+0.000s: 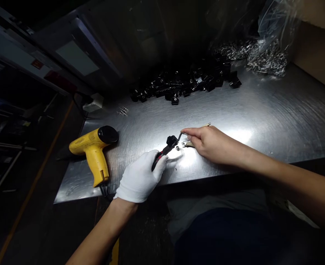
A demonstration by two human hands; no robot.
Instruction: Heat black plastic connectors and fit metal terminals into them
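Note:
My left hand [140, 176] wears a white glove and is closed round a wire with red and black strands [162, 151], which ends in a small black plastic part [171, 140]. My right hand [209, 143] is bare and pinches a thin metal tool [182, 134] whose bent tip touches that black part. Both hands rest on a shiny steel table [262, 117] near its front edge, under a bright patch of light.
A yellow heat gun [94, 149] lies on the table's left end. A pile of black plastic parts [184, 86] sits at the back. A clear bag of small metal pieces [262, 55] lies at the back right beside a cardboard box [317, 48].

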